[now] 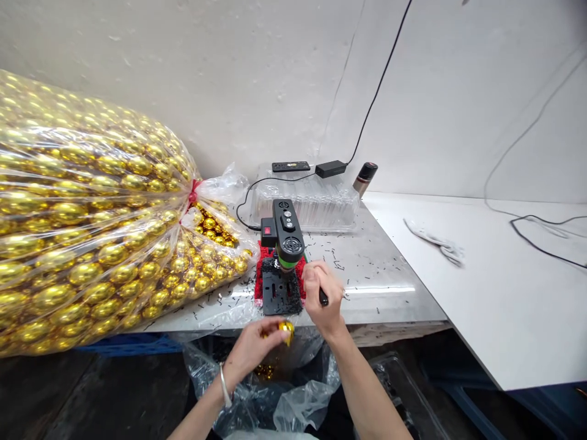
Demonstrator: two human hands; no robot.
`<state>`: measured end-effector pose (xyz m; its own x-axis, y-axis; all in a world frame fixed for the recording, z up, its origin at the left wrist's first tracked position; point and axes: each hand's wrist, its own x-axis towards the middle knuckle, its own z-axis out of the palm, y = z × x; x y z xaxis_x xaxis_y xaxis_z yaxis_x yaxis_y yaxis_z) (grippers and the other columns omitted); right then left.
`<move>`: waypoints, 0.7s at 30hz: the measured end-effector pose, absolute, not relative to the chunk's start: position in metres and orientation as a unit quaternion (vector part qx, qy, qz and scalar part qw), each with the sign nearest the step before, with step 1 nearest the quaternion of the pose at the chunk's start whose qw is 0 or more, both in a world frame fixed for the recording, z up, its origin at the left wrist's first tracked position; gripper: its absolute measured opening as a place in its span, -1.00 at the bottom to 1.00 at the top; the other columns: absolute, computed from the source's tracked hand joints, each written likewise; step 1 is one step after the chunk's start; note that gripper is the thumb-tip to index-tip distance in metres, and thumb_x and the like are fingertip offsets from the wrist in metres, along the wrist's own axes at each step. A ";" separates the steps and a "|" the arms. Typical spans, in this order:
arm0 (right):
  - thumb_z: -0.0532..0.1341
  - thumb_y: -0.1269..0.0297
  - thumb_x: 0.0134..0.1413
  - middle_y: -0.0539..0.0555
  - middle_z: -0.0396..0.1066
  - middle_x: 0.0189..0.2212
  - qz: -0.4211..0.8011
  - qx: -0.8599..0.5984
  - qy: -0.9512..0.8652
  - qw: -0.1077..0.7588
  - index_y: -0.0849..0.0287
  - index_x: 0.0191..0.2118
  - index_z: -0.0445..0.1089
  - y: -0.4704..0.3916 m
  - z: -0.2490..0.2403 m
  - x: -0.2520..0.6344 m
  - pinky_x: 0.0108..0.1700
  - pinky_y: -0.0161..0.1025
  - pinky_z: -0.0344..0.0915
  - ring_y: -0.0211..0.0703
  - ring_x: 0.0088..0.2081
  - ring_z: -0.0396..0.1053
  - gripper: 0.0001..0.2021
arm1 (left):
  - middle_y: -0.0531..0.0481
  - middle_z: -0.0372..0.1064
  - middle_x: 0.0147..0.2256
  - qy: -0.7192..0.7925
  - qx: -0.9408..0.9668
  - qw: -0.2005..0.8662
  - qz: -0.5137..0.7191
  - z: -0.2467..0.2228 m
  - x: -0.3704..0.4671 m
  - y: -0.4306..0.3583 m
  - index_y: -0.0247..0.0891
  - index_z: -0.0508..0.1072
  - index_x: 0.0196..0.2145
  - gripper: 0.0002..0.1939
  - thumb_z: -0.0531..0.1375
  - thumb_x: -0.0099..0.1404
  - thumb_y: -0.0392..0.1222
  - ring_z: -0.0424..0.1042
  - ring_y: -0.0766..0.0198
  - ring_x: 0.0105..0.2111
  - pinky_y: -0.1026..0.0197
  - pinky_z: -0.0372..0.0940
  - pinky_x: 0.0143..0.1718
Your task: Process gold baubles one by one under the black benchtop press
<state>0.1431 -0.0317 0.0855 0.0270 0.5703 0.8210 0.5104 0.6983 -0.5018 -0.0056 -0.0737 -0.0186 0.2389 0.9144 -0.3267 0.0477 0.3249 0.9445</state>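
My left hand (255,347) pinches a shiny gold ball (287,330) between thumb and fingers, just off the table's front edge. My right hand (324,296) is wrapped around a lever handle, and the handle's black end (323,298) pokes out of the fist. That handle is at the right side of a small black bench drill press (288,227) with a red switch. Its slotted black base plate (271,300) lies on a red mat (258,287). The tool's tip under the head is hidden from me.
A huge clear bag of gold balls (87,214), tied with red, fills the left side. Black shavings (338,264) litter the table. Behind the press are clear plastic trays (307,205), a power adapter (331,168) and a spray can (365,178). A plastic bag (302,403) hangs open below.
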 end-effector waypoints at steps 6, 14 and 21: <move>0.00 0.51 0.17 -0.01 0.18 -0.56 0.020 -0.383 -0.702 0.600 0.13 -0.52 0.13 -0.033 0.073 0.145 -0.41 -0.27 0.15 -0.26 -0.43 0.21 -0.74 | -0.01 0.42 -0.49 0.552 0.147 0.783 0.246 -0.070 -0.004 -0.127 -0.34 0.50 -0.42 -0.58 0.36 -0.02 0.12 0.34 0.38 -0.57 0.32 0.25 -0.51; 0.01 0.55 0.14 -0.01 0.19 -0.56 0.016 -0.374 -0.712 0.595 0.14 -0.51 0.13 -0.035 0.069 0.147 -0.41 -0.28 0.14 -0.26 -0.42 0.21 -0.76 | -0.05 0.47 -0.34 0.410 0.107 0.846 0.324 -0.020 -0.027 -0.118 -0.31 0.48 -0.16 -0.53 0.41 -0.09 -0.42 0.50 0.25 -0.27 0.27 0.36 -0.15; 0.01 0.55 0.14 -0.01 0.19 -0.56 0.014 -0.374 -0.715 0.591 0.14 -0.49 0.15 -0.035 0.068 0.147 -0.41 -0.28 0.15 -0.26 -0.42 0.21 -0.76 | -0.02 0.49 -0.31 0.478 0.258 0.697 0.468 0.018 -0.021 -0.048 -0.31 0.51 -0.17 -0.59 0.42 -0.01 -0.17 0.41 0.41 -0.41 0.45 0.23 -0.51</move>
